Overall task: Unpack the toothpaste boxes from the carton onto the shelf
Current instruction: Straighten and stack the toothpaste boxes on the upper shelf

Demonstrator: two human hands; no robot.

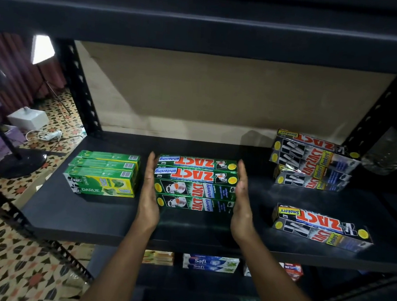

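A stack of green Zact Whitening toothpaste boxes point(195, 183) sits in the middle of the black shelf point(91, 215). My left hand point(149, 194) lies flat against the stack's left end, fingers straight. Against the right end, my right hand point(242, 202) presses the same way. Green Darlie boxes point(103, 173) stand stacked just left of my left hand. Black Zact Smokers boxes sit at the back right point(311, 161) and front right point(321, 227). No carton is in view.
Black slotted uprights point(78, 84) frame the shelf, with a beam overhead. A lower shelf holds Safi boxes point(210, 263) and others. A plastic bottle point(389, 152) stands at far right. A lamp stand base point(21, 161) and cables lie on the patterned floor at left.
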